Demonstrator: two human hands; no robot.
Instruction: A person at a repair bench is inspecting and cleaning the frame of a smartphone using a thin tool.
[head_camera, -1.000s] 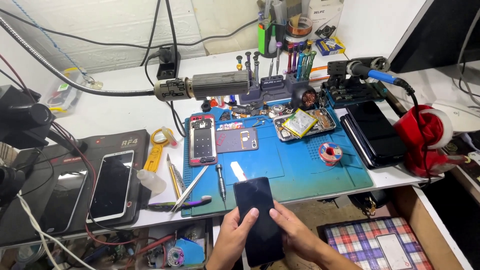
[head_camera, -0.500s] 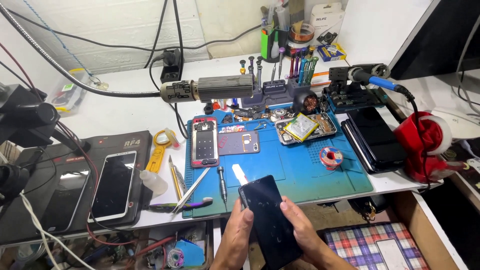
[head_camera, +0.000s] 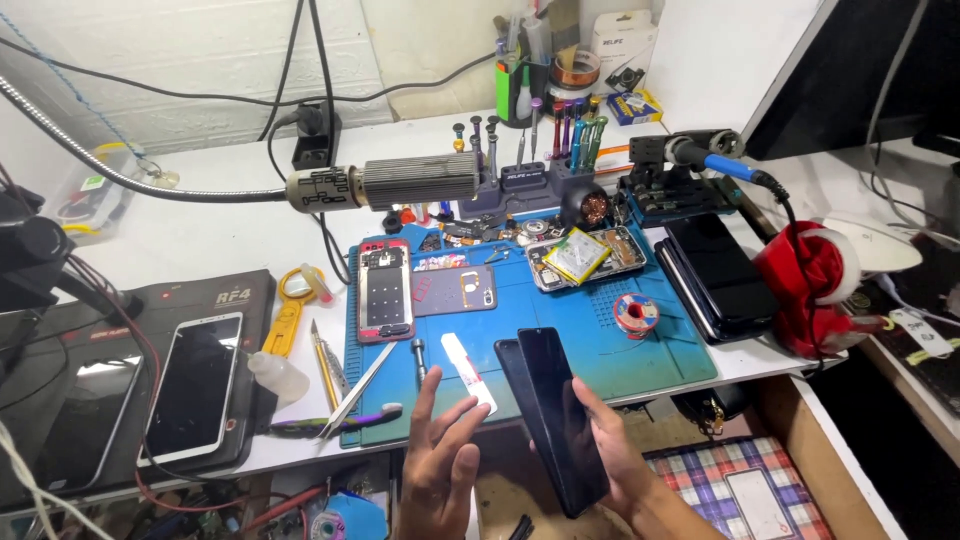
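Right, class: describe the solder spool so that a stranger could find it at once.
Start at the blue mat in the middle of the white bench. Near its right edge, left of the black phones, lies the solder spool. It is the only small round reel with red rims.

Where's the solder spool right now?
In the head view, the solder spool sits on the right part of the blue mat, between the open phone tray behind it and the stacked black phones to its right.

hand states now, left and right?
Left hand: open, fingers spread, holding nothing.
Right hand: closed around the black phone, holding it tilted.
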